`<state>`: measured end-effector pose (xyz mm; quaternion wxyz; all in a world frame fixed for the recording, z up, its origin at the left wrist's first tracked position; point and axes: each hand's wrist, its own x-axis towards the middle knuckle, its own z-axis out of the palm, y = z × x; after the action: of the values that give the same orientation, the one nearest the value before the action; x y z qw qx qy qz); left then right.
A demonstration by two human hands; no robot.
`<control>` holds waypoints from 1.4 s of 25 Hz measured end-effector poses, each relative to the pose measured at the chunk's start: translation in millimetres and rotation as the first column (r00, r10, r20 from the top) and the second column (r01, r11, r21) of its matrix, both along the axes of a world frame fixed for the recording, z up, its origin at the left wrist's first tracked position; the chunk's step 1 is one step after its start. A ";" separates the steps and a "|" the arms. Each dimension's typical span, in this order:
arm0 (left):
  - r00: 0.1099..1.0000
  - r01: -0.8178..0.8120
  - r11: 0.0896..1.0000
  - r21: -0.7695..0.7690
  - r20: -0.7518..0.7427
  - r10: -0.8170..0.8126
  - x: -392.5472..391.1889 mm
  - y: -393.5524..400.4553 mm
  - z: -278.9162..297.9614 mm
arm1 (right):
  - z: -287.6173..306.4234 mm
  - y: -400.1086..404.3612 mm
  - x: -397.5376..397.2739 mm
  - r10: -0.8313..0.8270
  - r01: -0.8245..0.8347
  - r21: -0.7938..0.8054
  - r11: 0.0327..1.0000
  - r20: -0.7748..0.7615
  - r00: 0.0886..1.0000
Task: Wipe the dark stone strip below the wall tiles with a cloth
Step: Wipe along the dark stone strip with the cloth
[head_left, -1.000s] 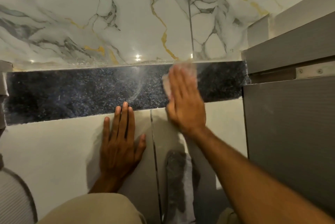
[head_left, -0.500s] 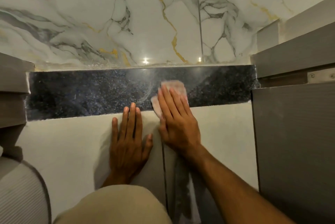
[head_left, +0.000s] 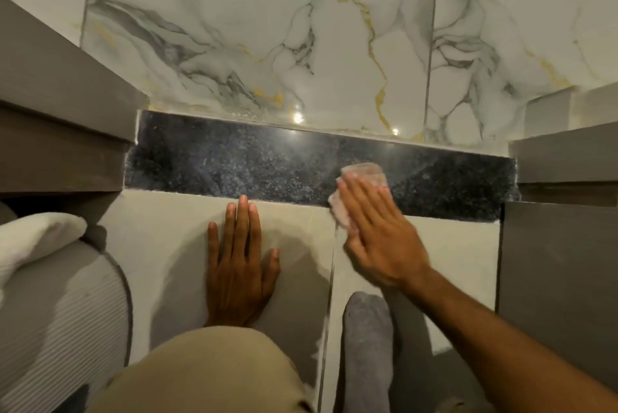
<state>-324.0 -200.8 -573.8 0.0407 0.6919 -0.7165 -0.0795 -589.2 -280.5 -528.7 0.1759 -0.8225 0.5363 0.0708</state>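
The dark speckled stone strip [head_left: 234,165] runs across the middle, under the white marble wall tiles [head_left: 267,38] with grey and gold veins. My right hand [head_left: 378,232] lies flat on a small pale pink cloth [head_left: 364,175], pressing it against the strip's lower edge, right of centre. Part of the cloth pokes out above my fingers and at the left of them. My left hand [head_left: 239,262] rests flat, fingers spread, on the beige floor tile [head_left: 167,245], fingertips just touching the strip's lower edge.
Grey cabinet panels [head_left: 57,118] close in the strip on the left, and another grey cabinet [head_left: 561,262] on the right. A white towel [head_left: 36,235] lies on a ribbed grey object at lower left. My knee [head_left: 204,376] and grey-socked foot [head_left: 368,345] are at the bottom.
My right hand slid the cloth left along the strip and down to its lower edge, then back a little to the right. The view shifted, showing more of the strip's left end. My left hand stayed put.
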 end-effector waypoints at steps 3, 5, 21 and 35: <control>0.999 -0.039 0.999 -0.001 0.009 0.039 6.5 3.8 -2.8 | -5.0 -35.3 43.2 -0.315 0.313 -0.058 0.948 -0.021 0.949; 0.999 -0.052 0.998 -0.021 0.014 0.053 3.3 3.0 -9.0 | -17.4 -41.7 94.1 -0.256 0.257 -0.102 0.961 0.027 0.966; 0.995 -0.092 0.996 -0.017 0.024 0.092 18.9 18.4 1.2 | -14.4 -40.8 64.0 0.475 -0.468 -0.145 0.872 0.024 0.879; 0.985 -0.162 0.986 0.047 0.061 0.159 38.5 57.9 4.7 | -18.2 -103.4 105.6 0.730 -0.711 -0.180 0.679 0.072 0.679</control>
<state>-285.6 -142.8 -569.1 0.0086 0.7501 -0.6570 -0.0749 -483.7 -383.9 -546.9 0.1133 -0.9800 0.1583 0.0405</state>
